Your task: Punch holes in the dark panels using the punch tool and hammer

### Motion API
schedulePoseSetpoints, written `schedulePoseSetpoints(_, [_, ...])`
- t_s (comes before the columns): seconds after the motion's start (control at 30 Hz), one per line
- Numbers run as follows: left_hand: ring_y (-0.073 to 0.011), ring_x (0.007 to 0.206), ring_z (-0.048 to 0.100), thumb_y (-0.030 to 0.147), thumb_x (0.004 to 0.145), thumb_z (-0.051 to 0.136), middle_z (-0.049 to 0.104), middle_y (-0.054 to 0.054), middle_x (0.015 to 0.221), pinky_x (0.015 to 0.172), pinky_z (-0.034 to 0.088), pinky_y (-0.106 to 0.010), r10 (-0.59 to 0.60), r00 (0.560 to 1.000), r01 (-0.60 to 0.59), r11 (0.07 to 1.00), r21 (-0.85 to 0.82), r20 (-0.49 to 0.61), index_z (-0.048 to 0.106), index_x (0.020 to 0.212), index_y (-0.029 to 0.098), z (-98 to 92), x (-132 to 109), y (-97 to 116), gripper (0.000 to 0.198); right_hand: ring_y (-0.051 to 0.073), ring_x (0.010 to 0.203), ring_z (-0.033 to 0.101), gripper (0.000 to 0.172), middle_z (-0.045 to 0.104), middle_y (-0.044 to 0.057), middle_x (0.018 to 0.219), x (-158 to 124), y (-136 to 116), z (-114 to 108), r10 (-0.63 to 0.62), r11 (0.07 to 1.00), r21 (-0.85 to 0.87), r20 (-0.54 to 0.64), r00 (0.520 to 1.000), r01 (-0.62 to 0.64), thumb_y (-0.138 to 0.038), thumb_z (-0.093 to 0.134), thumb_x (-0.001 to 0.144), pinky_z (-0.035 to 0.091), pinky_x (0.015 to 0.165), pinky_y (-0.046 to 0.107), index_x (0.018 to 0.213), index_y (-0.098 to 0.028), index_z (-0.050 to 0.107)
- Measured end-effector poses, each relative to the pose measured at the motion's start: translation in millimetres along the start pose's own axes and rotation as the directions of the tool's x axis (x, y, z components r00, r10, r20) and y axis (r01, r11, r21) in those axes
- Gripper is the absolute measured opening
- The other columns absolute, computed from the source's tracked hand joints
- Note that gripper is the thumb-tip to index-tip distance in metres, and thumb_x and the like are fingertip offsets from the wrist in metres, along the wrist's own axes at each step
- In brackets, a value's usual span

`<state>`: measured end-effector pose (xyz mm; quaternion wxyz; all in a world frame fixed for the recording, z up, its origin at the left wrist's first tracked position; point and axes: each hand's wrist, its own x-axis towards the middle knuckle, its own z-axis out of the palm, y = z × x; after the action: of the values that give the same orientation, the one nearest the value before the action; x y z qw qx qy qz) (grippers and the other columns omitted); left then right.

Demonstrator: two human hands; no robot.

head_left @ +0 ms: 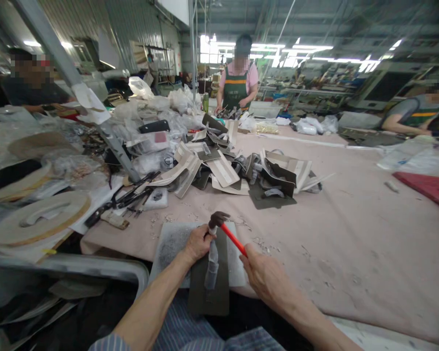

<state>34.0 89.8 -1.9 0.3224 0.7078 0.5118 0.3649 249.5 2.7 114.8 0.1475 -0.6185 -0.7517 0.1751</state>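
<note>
My right hand [261, 270] is wrapped round the orange handle of a hammer [234, 240]. The dark hammer head [217, 220] is right above the fingertips of my left hand [199, 243]. Those fingers are closed in a pinch at the upper end of a plastic-wrapped strip [212, 270]; the hammer head partly hides what they grip. The strip lies along a dark olive flat panel [208, 300], which hangs over the table edge toward my lap. Beneath the panel is a whitish slab [173, 243].
Ahead is a heap of dark and cream panels [223, 170]. Left are tools [137, 195], tape rolls [40, 217], plastic bags and a grey bin [139, 268]. Small scraps litter the pinkish table cover [351, 234]. A red sheet [428, 187] lies right. People work opposite and at both sides.
</note>
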Motion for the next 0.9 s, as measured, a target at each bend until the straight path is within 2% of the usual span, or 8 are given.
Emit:
schedulePoseSetpoints(0.07, [-0.0163, 0.072, 0.06, 0.014, 0.081, 0.056, 0.066, 0.0, 0.075, 0.07, 0.043, -0.026, -0.001, 1.0, 0.001, 1.0, -0.01, 0.005, 0.062, 0.08, 0.019, -0.3, 0, 2, 0.008, 0.013, 0.042, 0.041, 0.018, 0.048, -0.003, 0.051, 4, -7, -28, -0.058, 0.998, -0.037, -0.024, 0.998, 0.057, -0.03, 0.041, 0.095, 0.017, 0.048, 0.028, 0.081, -0.022, 0.048])
schedulePoseSetpoints(0.13, [-0.0162, 0.073, 0.06, 0.015, 0.082, 0.057, 0.066, -0.001, 0.076, 0.071, 0.043, -0.026, 0.01, 1.0, -0.01, 1.0, -0.008, 0.01, 0.062, 0.079, 0.019, -1.0, 0, 3, 0.007, 0.012, 0.041, 0.04, 0.019, 0.046, -0.005, 0.052, 6, -18, -58, -0.084, 0.996, 0.005, -0.238, 0.968, 0.088, -0.034, 0.042, 0.097, 0.022, 0.046, 0.025, 0.084, -0.022, 0.049])
schedulePoseSetpoints(0.27, [-0.016, 0.074, 0.059, 0.016, 0.082, 0.059, 0.066, -0.001, 0.078, 0.072, 0.043, -0.025, 0.008, 1.0, -0.008, 1.0, 0.001, 0.012, 0.062, 0.078, 0.019, -1.8, -1, 3, 0.006, 0.013, 0.05, 0.05, 0.023, 0.056, -0.002, 0.066, 3, -34, -72, 0.035, 0.986, 0.137, -0.727, 0.686, 0.095, -0.041, 0.046, 0.098, 0.037, 0.05, 0.025, 0.103, -0.019, 0.052])
schedulePoseSetpoints(0.33, [-0.0159, 0.075, 0.06, 0.015, 0.082, 0.058, 0.066, -0.001, 0.079, 0.073, 0.044, -0.025, 0.007, 1.0, -0.006, 1.0, -0.002, 0.016, 0.062, 0.079, 0.019, -1.8, -1, 2, 0.007, 0.013, 0.047, 0.049, 0.021, 0.055, -0.002, 0.06, -1, -29, -48, -0.02, 0.989, 0.101, -0.639, 0.769, 0.11, -0.036, 0.043, 0.098, 0.033, 0.048, 0.024, 0.097, -0.018, 0.053])
schedulePoseSetpoints(0.43, [-0.0164, 0.076, 0.06, 0.014, 0.082, 0.057, 0.067, -0.002, 0.079, 0.073, 0.044, -0.026, 0.003, 1.0, -0.003, 1.0, 0.004, 0.031, 0.063, 0.08, 0.018, -2.0, -3, 2, 0.008, 0.011, 0.042, 0.045, 0.019, 0.052, -0.002, 0.051, -6, -6, -6, -0.039, 0.998, -0.046, -0.128, 0.991, 0.034, -0.026, 0.04, 0.096, 0.022, 0.046, 0.026, 0.085, -0.019, 0.053])
schedulePoseSetpoints(0.57, [-0.0168, 0.078, 0.061, 0.015, 0.084, 0.056, 0.067, -0.002, 0.082, 0.076, 0.045, -0.027, 0.015, 0.999, -0.014, 1.0, -0.018, 0.044, 0.064, 0.083, 0.019, -3.0, -3, 5, 0.009, 0.015, 0.05, 0.053, 0.018, 0.06, 0.001, 0.061, -19, 32, 20, 0.15, 0.98, -0.147, 0.129, 0.98, -0.131, -0.029, 0.037, 0.099, 0.021, 0.051, 0.027, 0.095, -0.019, 0.052])
schedulePoseSetpoints(0.8, [-0.0177, 0.08, 0.061, 0.015, 0.082, 0.059, 0.067, -0.003, 0.083, 0.077, 0.045, -0.028, 0.03, 0.999, -0.029, 0.999, -0.034, 0.032, 0.064, 0.081, 0.019, -2.9, -2, 3, 0.007, 0.021, 0.059, 0.059, 0.023, 0.06, 0.004, 0.062, -40, 95, 48, 0.379, 0.919, -0.168, 0.117, 0.918, -0.357, -0.032, 0.032, 0.1, 0.034, 0.056, 0.028, 0.089, -0.021, 0.05])
schedulePoseSetpoints(0.9, [-0.0171, 0.079, 0.061, 0.016, 0.082, 0.06, 0.067, -0.003, 0.082, 0.076, 0.046, -0.027, 0.036, 0.999, -0.035, 0.999, -0.039, 0.014, 0.064, 0.081, 0.019, -2.9, -2, 3, 0.005, 0.028, 0.083, 0.064, 0.027, 0.066, 0.015, 0.092, -34, 90, 54, 0.324, 0.91, -0.277, 0.007, 0.946, -0.309, -0.03, 0.036, 0.098, 0.045, 0.069, 0.035, 0.104, -0.015, 0.057])
